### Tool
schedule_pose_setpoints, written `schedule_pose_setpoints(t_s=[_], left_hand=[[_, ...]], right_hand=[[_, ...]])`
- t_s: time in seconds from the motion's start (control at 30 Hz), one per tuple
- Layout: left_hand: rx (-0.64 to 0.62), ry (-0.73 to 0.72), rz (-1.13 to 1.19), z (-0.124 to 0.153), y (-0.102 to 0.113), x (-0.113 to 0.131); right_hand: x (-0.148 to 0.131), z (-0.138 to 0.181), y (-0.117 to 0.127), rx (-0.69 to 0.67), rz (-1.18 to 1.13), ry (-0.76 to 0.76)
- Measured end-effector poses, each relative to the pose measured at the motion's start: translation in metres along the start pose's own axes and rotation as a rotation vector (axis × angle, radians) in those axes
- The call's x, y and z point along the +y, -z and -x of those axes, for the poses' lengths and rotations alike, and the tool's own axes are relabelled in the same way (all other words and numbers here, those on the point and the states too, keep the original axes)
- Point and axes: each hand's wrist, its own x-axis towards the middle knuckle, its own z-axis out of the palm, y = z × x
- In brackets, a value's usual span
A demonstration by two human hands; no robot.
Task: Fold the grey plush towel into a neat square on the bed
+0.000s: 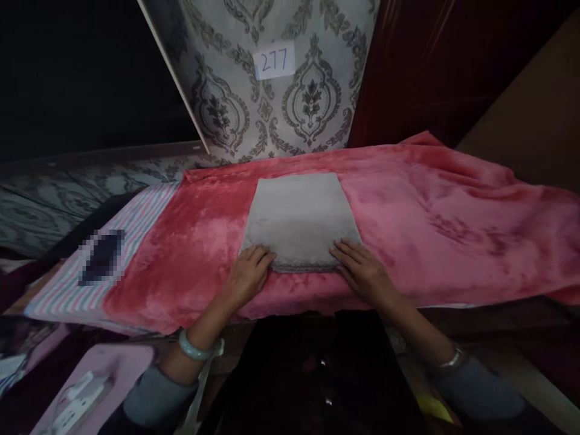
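A folded grey cloth (301, 217) with a slightly fuzzy near edge lies flat, roughly square, on a pink and red plush blanket (421, 229). My left hand (251, 272) rests on its near left corner, fingers laid over the edge. At the near right corner is my right hand (362, 272), with its fingers stretched flat across the cloth. Both hands touch the cloth without gripping it. The layers under the top face show only as a thin line along the near side.
Behind the blanket is a patterned wall (267, 121) bearing a paper marked 277 (274, 60). A large dark screen (90, 78) stands at upper left. Striped fabric (149, 211) carries a blurred dark item (102, 257). A power strip (79, 408) lies on a pink surface (122, 362), lower left.
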Motion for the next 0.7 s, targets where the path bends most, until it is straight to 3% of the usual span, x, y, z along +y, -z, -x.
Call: schedule_pose_setpoints(t_s=[0.27, 0.47, 0.7], left_hand=[[0.13, -0.049, 0.003, 0.005, 0.001, 0.0], [0.02, -0.005, 0.009, 0.004, 0.003, 0.004], [0.122, 0.065, 0.32, 0.004, 0.021, -0.008]], right_hand=[[-0.005, 0.0, -0.002, 0.156, -0.045, 0.058], [-0.007, 0.0, -0.004, 0.134, -0.057, 0.009], [-0.005, -0.003, 0.017, 0.131, -0.234, -0.01]])
